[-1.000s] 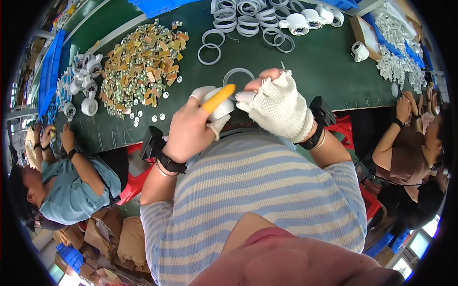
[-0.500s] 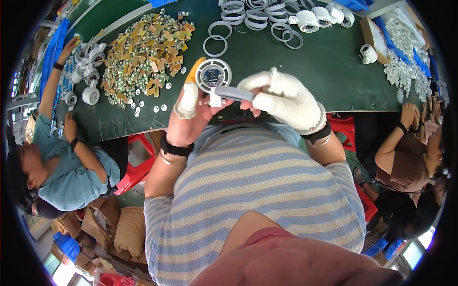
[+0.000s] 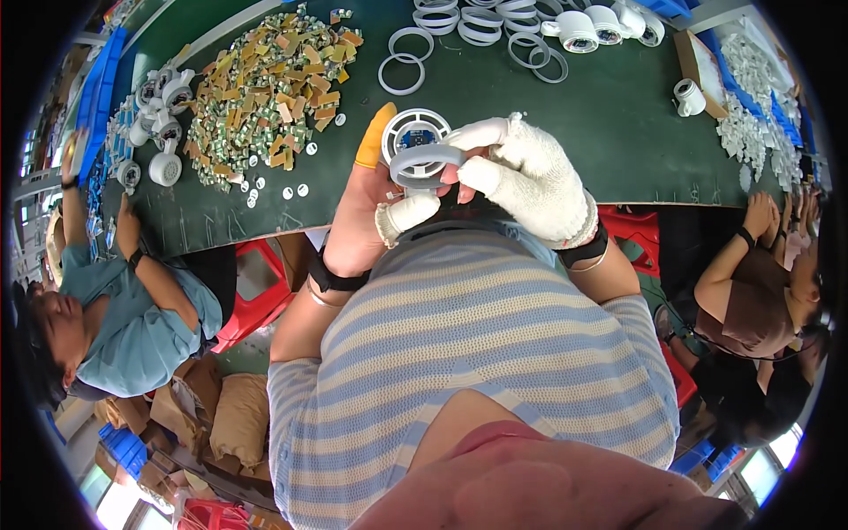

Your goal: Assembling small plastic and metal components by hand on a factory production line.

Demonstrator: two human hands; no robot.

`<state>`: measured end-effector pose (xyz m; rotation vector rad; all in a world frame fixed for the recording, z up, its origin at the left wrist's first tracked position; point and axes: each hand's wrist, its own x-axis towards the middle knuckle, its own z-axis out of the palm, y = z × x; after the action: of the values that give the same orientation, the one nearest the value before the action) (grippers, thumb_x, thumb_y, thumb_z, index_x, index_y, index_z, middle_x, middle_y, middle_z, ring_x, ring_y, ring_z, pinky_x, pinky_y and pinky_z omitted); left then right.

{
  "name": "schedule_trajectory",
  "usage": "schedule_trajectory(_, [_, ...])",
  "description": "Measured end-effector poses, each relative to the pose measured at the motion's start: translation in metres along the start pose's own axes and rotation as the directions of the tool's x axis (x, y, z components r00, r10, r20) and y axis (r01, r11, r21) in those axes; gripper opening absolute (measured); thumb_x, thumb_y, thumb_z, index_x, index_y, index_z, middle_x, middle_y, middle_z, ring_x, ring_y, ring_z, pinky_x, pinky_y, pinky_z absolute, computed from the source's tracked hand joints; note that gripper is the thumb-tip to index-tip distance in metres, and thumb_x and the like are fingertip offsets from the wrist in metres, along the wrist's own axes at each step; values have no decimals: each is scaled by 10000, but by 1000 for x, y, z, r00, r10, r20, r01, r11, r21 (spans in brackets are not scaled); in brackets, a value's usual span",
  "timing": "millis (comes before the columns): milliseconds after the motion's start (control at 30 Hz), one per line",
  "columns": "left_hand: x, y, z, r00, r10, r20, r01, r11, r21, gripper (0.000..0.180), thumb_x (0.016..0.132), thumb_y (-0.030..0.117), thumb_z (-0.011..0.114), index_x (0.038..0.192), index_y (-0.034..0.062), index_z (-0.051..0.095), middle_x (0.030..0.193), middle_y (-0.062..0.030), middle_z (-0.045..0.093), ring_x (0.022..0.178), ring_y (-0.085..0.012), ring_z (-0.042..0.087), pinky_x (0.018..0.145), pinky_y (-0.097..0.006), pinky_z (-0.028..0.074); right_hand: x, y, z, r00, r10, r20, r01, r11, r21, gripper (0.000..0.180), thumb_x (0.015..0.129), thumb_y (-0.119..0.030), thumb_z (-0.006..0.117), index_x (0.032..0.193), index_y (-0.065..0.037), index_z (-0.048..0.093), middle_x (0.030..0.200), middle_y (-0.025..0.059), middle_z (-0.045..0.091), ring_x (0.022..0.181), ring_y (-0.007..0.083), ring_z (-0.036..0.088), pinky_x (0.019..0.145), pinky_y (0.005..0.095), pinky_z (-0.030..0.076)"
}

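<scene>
In my left hand (image 3: pixel 358 212) is a white round housing (image 3: pixel 388 140), its spoked rim facing up around a blue circuit board (image 3: pixel 415 138). An orange finger cot (image 3: pixel 377 134) covers one finger, and a white one is on the thumb (image 3: pixel 413 212), which bends in below the housing. My right hand (image 3: pixel 539 181), in a white glove with bare fingertips, pinches a grey ring (image 3: pixel 431 155). Tilted, the ring overlaps the near part of the housing; whether it touches cannot be made out. A small connector on a short lead shows near the left thumb.
Loose small boards form a heap (image 3: pixel 265 97) on the green table (image 3: pixel 565 106), with white discs (image 3: pixel 302 190) by it. Grey rings (image 3: pixel 402 74) and white housings (image 3: pixel 579 35) stand at the back. Clear plastic parts (image 3: pixel 755 141) lie far right. Co-workers sit at both sides.
My left hand has shifted right with the housing, and its thumb has swung inward. The grey ring has turned from nearly edge-on and moved left across the housing's near part.
</scene>
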<state>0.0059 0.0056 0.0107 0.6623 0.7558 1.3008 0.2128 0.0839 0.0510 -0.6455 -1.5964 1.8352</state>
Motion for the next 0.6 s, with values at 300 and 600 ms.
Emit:
schedule_trajectory(300, [-2,-5,-3,999,33,-16,-33,999,-1,1044,828,-38,815,1649,170,203,1486,-112,496,1287,-252,587,1079,-402,507,1,3,0,1000,2,15,-2,1000,23,216,1022,-86,598,1216,-2,641,1065,118,683,868,151,652,774,289,544])
schedule_trajectory(600, [-3,-20,-14,993,65,99,-91,956,280,868,874,-122,734,1600,131,331,1482,-84,521,1330,-200,547,1118,-367,458,15,24,3,988,-137,-68,80,840,-537,458,923,-172,670,1347,-19,585,1231,140,644,1088,229,635,987,348,494])
